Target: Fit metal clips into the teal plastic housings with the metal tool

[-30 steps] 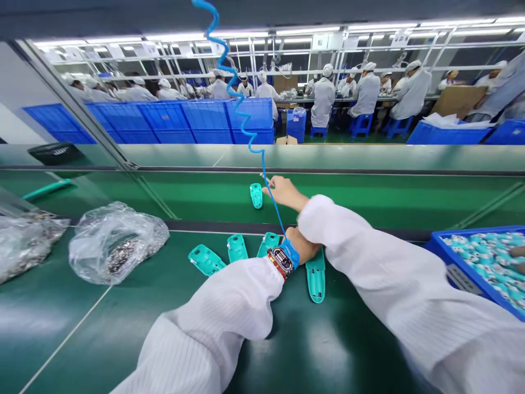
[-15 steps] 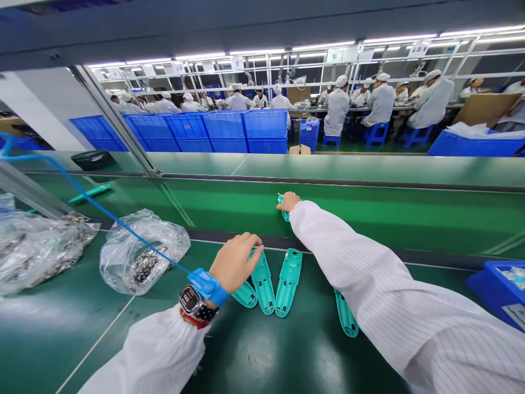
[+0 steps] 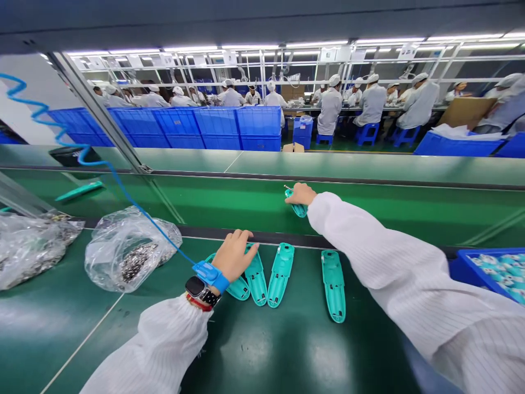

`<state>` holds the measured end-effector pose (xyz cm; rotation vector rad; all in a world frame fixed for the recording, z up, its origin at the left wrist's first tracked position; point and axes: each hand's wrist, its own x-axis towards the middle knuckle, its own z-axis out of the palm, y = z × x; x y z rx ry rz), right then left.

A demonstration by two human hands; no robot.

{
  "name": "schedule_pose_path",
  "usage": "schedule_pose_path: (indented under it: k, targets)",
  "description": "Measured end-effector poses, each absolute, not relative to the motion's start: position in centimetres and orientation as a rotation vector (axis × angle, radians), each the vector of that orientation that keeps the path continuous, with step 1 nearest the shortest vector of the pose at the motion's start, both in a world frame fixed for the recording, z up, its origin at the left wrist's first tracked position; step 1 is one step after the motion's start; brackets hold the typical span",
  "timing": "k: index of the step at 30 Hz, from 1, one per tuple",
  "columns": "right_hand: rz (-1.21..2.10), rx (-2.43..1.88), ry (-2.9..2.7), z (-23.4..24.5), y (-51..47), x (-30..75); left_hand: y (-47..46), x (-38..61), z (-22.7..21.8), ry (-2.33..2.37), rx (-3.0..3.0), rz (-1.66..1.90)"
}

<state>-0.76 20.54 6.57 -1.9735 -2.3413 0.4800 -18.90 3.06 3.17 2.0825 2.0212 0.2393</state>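
Note:
Over the green belt, my right hand [image 3: 302,193] pinches a teal plastic shell [image 3: 301,210]; a thin metallic bit sticks out at the shell's far end. My left hand [image 3: 234,255], with a blue wrist strap [image 3: 211,275] and a watch, rests palm down with thumb and fingers apart. It partly covers the teal half-shells beneath it, and whether it touches them I cannot tell. Just right of it lie two half-shells, one by the thumb [image 3: 256,282] and another [image 3: 281,275], insides facing up. A further half-shell [image 3: 333,286] lies apart, below my right forearm.
Clear bags of small metal parts [image 3: 133,251] sit at left. A blue coiled cord [image 3: 135,200] runs to my wrist strap. The belt [image 3: 229,202] crosses ahead, carrying a teal piece [image 3: 80,191]. At right stands a blue bin of teal-and-white parts [image 3: 502,271]. People work beyond blue crates [image 3: 260,123].
My right hand has moved slightly right along the belt with the teal shell, now showing more of it. The view has shifted, uncovering the separate half-shell. My left hand stays over its shells.

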Motion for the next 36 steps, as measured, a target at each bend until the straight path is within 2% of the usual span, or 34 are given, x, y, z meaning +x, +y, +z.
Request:
schedule_pose_path:
  k: [7, 17, 22, 25, 30, 33, 36]
  targets:
    - [0.440, -2.066, -2.310, 9.1, 11.2, 8.4, 3.1, -15.7, 2.9, 2.031, 2.145, 0.127]
    - [0.452, -2.296, -2.222, 4.4, -0.5, 15.1, 1.9, -11.5, 1.2, 2.075, 2.225, 0.162]
    - [0.504, -2.355, -2.178, 3.5, -3.4, 15.5, 1.6, -9.8, 0.5, 2.126, 2.312, 0.238]
    - [0.536, -2.303, -2.160, 3.6, -4.1, 16.1, 1.4, -8.3, 1.6, 2.138, 2.511, 0.379]
    - [0.516, -1.860, -1.875, 5.8, -4.2, 18.6, 1.4, -3.4, 5.1, 1.615, 2.644, 0.388]
    - [0.737, -1.325, -1.452, 7.3, -3.9, 19.3, 2.0, 0.6, 5.7, 1.390, 2.698, 0.286]
    - [0.944, -0.798, -1.151, 7.6, -3.8, 18.5, 2.5, 4.0, 4.7, 1.408, 2.762, 0.180]
